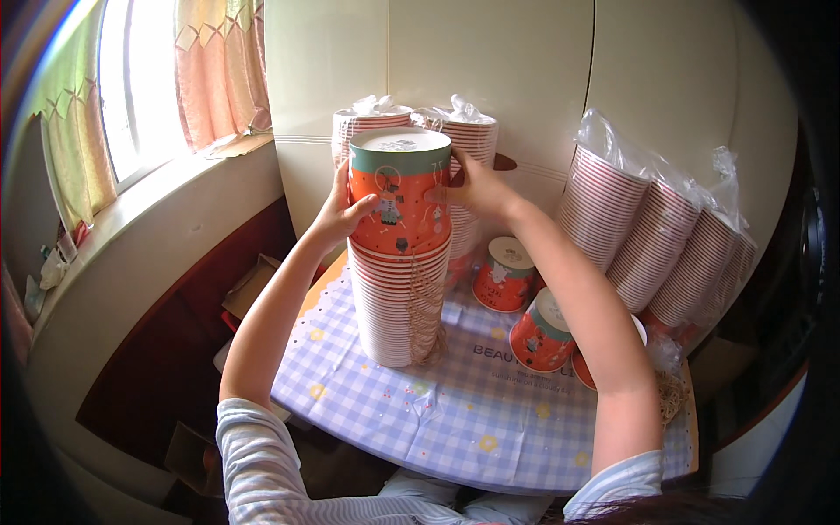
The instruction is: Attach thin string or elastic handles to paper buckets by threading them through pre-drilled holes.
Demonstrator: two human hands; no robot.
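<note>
A tall stack of nested paper cups stands upside down on the table. At its top is an orange-red paper cup with a green band and small cartoon figures, base up. My left hand grips its left side, thumb across the front. My right hand holds the right side, its fingertips partly hidden behind the cup. Tan string hangs down the right side of the stack. To the right, single upturned paper cups stand on the cloth, one partly behind my right forearm.
A blue-checked tablecloth covers the table. Behind my hands are plastic-wrapped cup stacks; more wrapped cup stacks lean at the right. A tangle of tan string lies near the right edge. A window ledge is at the left.
</note>
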